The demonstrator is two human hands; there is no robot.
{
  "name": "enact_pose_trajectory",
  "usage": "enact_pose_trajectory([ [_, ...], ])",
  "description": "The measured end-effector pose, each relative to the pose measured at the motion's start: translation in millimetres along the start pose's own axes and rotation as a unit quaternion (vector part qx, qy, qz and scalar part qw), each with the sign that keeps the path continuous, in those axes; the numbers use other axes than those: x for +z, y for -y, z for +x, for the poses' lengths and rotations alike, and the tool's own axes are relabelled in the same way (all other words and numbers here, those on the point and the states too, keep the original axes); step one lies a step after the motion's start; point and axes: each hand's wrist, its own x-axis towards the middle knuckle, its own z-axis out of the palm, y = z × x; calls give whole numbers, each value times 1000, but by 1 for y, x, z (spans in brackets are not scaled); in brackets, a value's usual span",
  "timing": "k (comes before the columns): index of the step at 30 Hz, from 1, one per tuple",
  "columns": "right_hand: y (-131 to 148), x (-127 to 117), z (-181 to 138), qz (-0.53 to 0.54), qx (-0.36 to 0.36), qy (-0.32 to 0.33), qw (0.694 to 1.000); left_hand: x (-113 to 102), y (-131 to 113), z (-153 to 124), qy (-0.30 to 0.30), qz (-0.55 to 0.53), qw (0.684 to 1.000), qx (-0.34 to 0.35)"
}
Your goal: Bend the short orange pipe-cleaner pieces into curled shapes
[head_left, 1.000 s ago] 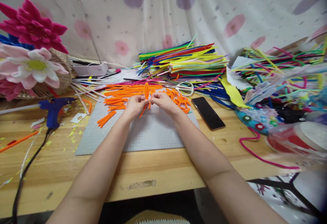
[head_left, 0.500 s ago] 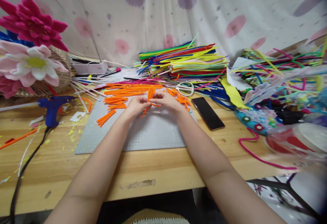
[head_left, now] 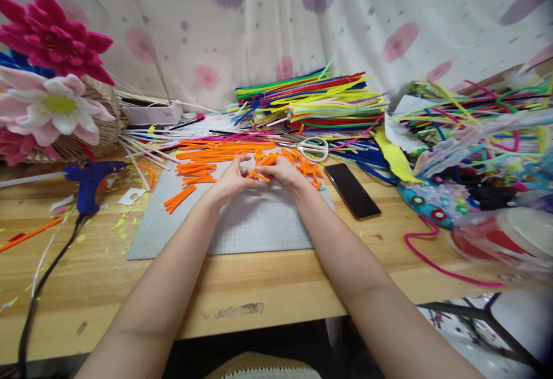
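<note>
Above the grey cutting mat (head_left: 173,238), my right hand (head_left: 284,173) pinches a bent orange pipe cleaner (head_left: 261,176). My left hand (head_left: 233,179) is just left of it, thumb and forefinger apart, close to the pipe cleaner's end. Whether the left fingertips touch it I cannot tell. Cut orange pipe cleaner pieces (head_left: 195,169) lie in small groups on the mat's left, with longer orange ones (head_left: 207,153) behind. More bent orange pieces (head_left: 309,169) are heaped just beyond my right hand.
White-handled scissors (head_left: 314,148) and a phone (head_left: 352,190) lie to the right. A blue glue gun (head_left: 88,186) with a black cord is at left, near fuzzy flowers (head_left: 60,105). Bundles of coloured pipe cleaners (head_left: 311,102) are piled at the back. A plastic tub (head_left: 505,235) stands far right.
The looped orange pipe cleaner, upright between both hands before, is now tipped lower in my right hand. My left fingers have spread apart and come off it.
</note>
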Motion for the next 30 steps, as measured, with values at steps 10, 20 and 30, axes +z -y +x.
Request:
enact_pose_trajectory([
  [10,2,3,-2,-24,3,-17,1000,3,5,2,-134,189,970,77],
  [20,1,2,-1,-15,13,54,998,-8,-4,2,-83,104,989,-68],
  [30,4,-1,-4,81,-5,113,990,-9,1,3,79,-228,949,-205],
])
